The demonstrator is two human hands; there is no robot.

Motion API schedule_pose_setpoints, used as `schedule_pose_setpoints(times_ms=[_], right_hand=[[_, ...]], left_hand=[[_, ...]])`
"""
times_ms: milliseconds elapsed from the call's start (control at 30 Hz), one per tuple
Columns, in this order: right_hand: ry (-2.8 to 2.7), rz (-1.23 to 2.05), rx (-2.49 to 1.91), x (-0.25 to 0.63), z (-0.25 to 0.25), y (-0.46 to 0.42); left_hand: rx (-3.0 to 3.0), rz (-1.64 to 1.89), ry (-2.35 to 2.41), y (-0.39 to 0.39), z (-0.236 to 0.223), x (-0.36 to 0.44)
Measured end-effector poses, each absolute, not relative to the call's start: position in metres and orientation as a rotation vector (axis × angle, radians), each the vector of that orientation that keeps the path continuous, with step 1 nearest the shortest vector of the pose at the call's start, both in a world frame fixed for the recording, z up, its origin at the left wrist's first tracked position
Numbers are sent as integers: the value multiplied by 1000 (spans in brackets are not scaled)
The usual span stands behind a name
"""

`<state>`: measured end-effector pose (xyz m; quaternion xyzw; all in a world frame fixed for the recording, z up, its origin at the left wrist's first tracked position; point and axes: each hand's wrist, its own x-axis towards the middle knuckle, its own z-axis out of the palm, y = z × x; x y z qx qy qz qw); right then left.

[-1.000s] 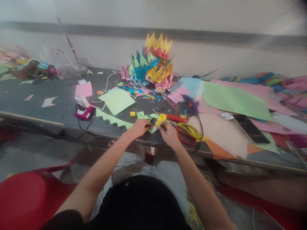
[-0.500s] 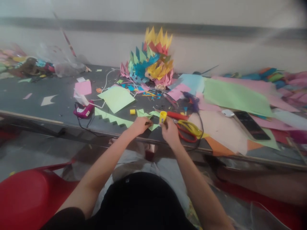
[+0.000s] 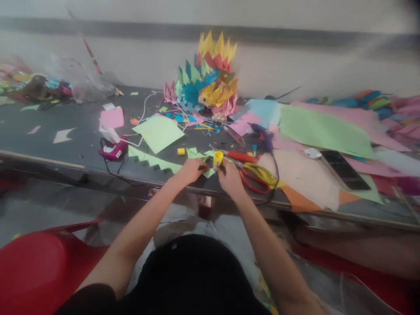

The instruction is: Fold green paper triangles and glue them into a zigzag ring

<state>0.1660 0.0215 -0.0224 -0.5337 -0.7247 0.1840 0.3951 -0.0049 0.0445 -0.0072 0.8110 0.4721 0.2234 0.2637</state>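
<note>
My right hand is closed round a yellow glue stick, held upright over a small light-green paper piece near the table's front edge. My left hand pinches that green piece from the left, holding it flat on the dark table. A zigzag-cut green paper strip lies just left of my left hand. Red and yellow scissors rest right beside my right hand.
A spiky multicoloured paper sculpture stands at the back centre. Sheets of green and pink paper cover the right side, with a dark phone on them. A magenta glue gun with cord lies left. A red chair is at lower left.
The glue stick has shifted slightly left and lower, closer to the green piece under my left hand. The view has tilted up a little.
</note>
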Motion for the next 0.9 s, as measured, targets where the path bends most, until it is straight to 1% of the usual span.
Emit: schedule_pose_setpoints(times_ms=[200, 267, 367, 467, 633, 733, 833, 900], right_hand=[[-1646, 392, -1389, 169, -21, 14], [-1452, 452, -1371, 173, -22, 14], [-1105, 557, -1227, 178, -24, 18], [-880, 566, -1133, 185, -24, 21], [-827, 597, -1154, 203, -10, 18], [-762, 644, -1147, 216, 1, 22], [-702, 724, -1079, 225, 10, 36], [-679, 798, -1043, 228, 13, 47]], left_hand=[[2204, 610, 1269, 45, -9, -4], [2210, 621, 1269, 45, -11, -4], [2225, 634, 1269, 44, -10, -3], [2259, 638, 1269, 42, -2, -1], [2335, 679, 1312, 32, 23, -9], [2498, 831, 1441, 19, 34, -20], [2670, 980, 1535, 1, 30, -27], [2766, 989, 1513, -10, 19, -28]])
